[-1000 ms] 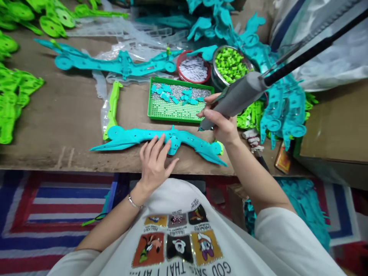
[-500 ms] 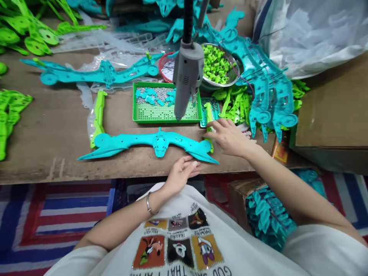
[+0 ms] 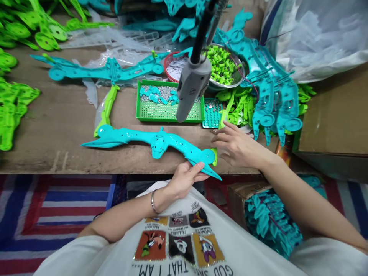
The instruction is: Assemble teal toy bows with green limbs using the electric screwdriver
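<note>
Left green strip (image 3: 107, 109) sits up-left of left hand (image 3: 184, 178), well apart; teal bow (image 3: 158, 142) runs mostly leftward from left hand, long axis sideways, right end angled nearside; left hand pinches that end, thumb on top; right green strip (image 3: 214, 156) by right hand (image 3: 237, 147), fingers loosely spread, can't tell if gripping

I'm seeing the held bow-shaped part (image 3: 158, 145) shining in smooth plastic, the bowl (image 3: 243, 74) gleaming like metal, the hanging tool (image 3: 192, 87) looking matt.
</note>
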`<state>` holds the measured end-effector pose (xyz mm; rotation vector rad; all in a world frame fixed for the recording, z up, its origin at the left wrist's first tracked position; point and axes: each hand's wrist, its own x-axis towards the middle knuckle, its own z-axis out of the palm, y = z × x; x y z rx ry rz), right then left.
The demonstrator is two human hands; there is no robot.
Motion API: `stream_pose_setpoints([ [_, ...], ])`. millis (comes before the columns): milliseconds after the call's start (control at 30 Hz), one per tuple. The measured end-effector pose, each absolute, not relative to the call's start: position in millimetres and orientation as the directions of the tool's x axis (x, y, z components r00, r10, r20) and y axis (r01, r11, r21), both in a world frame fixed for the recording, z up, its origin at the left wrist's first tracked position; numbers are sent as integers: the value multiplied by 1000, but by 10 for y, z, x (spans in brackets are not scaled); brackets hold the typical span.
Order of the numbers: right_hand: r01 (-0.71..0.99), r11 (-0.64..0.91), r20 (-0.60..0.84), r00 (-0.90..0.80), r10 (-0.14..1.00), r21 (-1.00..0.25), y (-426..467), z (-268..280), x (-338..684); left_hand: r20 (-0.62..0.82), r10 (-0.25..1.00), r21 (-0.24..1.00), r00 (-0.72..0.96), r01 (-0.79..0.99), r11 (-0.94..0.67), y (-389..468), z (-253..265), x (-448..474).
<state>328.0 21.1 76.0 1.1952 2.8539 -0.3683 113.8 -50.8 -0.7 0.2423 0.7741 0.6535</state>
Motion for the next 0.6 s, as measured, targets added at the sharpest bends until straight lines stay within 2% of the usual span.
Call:
stream_pose_setpoints([
  [133, 694, 695, -147, -719, 679, -186, 98, 756, 3320, -576, 616, 395, 537, -477, 785, -554, 11, 1124],
  [267, 702, 669, -49, -698, 715, -245, -69, 716, 3302, -563, 664, 395, 492, -546, 739, -542, 53, 1083],
  [433, 737, 608, 17, -632, 775, -296, -244, 551, 3212, -586, 652, 384, 480, -544, 746, -561, 18, 1053],
  [600, 778, 530, -55, -579, 814, -337, -208, 384, 3237, -591, 611, 370, 526, -497, 785, -555, -23, 982],
])
